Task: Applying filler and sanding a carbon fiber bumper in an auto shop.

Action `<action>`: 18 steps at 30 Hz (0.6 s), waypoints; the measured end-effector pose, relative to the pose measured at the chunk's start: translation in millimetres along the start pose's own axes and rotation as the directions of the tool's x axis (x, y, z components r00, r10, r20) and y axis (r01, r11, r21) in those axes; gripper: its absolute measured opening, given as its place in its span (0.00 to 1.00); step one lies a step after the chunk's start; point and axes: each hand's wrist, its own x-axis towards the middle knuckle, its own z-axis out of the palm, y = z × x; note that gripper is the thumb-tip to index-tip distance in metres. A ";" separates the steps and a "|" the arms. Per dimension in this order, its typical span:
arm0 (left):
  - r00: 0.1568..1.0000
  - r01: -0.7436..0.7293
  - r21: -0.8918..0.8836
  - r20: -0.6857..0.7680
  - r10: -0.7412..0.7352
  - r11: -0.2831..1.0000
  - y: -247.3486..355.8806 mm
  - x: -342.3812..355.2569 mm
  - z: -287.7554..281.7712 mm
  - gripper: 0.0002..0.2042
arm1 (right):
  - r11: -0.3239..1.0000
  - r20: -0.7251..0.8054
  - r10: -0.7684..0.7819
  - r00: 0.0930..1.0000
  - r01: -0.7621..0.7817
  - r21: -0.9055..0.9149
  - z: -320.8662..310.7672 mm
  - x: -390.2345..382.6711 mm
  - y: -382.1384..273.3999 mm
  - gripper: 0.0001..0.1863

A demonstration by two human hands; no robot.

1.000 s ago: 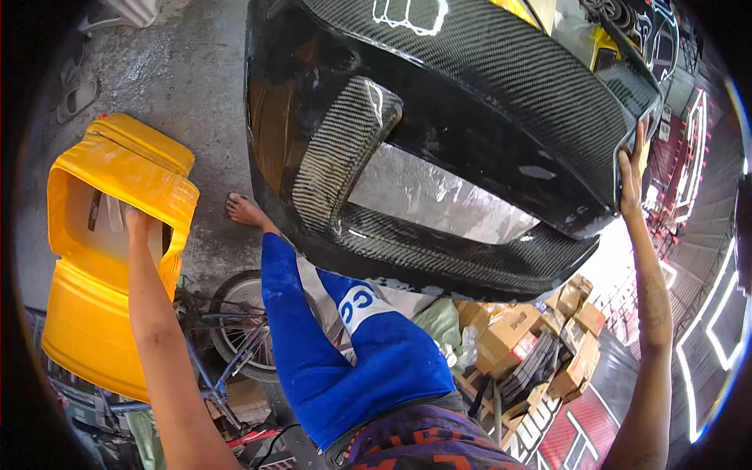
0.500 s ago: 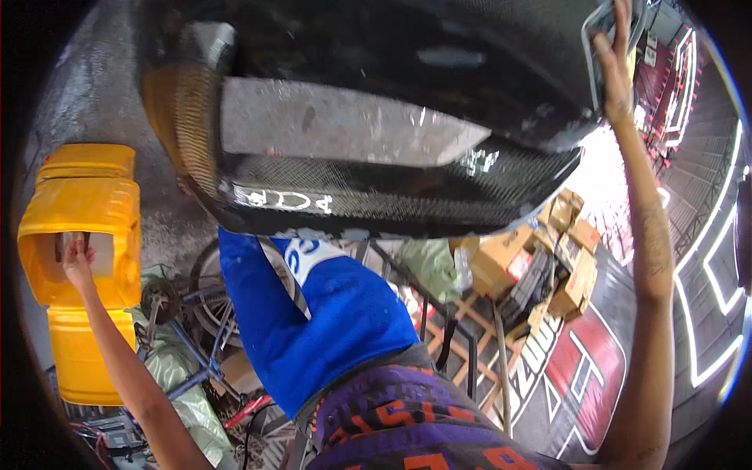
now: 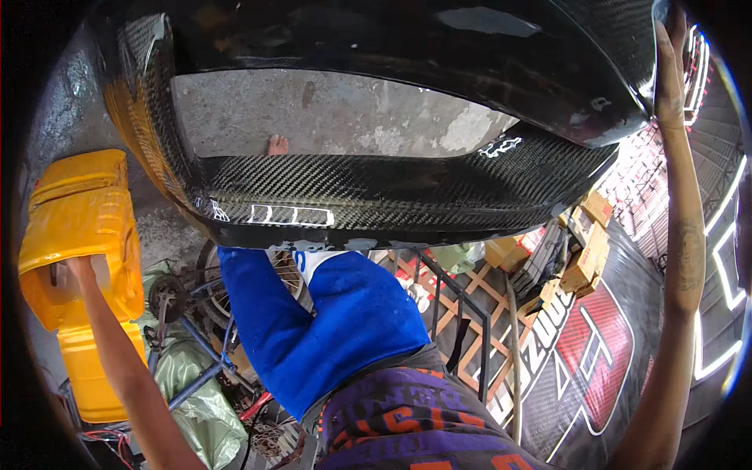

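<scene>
A large glossy carbon-fibre panel (image 3: 376, 47) with a long cutout spans the upper view. My right hand (image 3: 670, 70) grips its right edge, fingers pointing upward. At the left, a yellow plastic container (image 3: 102, 368) has an opening. My left hand (image 3: 74, 266) reaches into that opening, its fingers mostly hidden, so what it holds, if anything, is unclear. My blue-trousered legs are below the panel, and a bare foot shows through the cutout on the concrete floor.
Behind and below stand a bicycle (image 3: 176, 305), a crumpled greenish sack (image 3: 204, 415), a black metal frame (image 3: 478, 329), wooden lattice, stacked cardboard boxes (image 3: 583, 258) and a large red-and-black banner (image 3: 587, 368). Lit white strips line the far right.
The panel has moved up and left over about a second, then slightly back down and right, with my right hand on it. The yellow container appears farther left, my left hand still in its opening.
</scene>
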 end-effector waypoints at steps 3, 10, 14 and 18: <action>0.947 0.216 0.092 -0.262 -0.186 0.972 87.9 -62.2 -24.6 0.23 | 0.999 -0.059 -0.027 0.998 0.029 0.040 21.6 15.6 -11.2 0.43; 0.895 -0.246 -0.670 0.119 0.429 0.700 520.3 -203.5 2.1 0.15 | 0.988 -0.065 -0.124 0.990 0.117 -0.103 14.4 14.3 4.7 0.39; 0.553 -0.317 -0.734 0.371 0.746 0.600 708.4 -263.0 113.0 0.13 | 0.978 -0.048 -0.171 0.984 0.163 -0.131 -4.8 12.4 -3.7 0.38; 0.520 -0.494 -0.603 0.373 0.768 0.627 756.0 -298.7 139.1 0.13 | 0.991 -0.032 -0.067 0.997 0.063 -0.117 -1.9 12.2 -11.3 0.36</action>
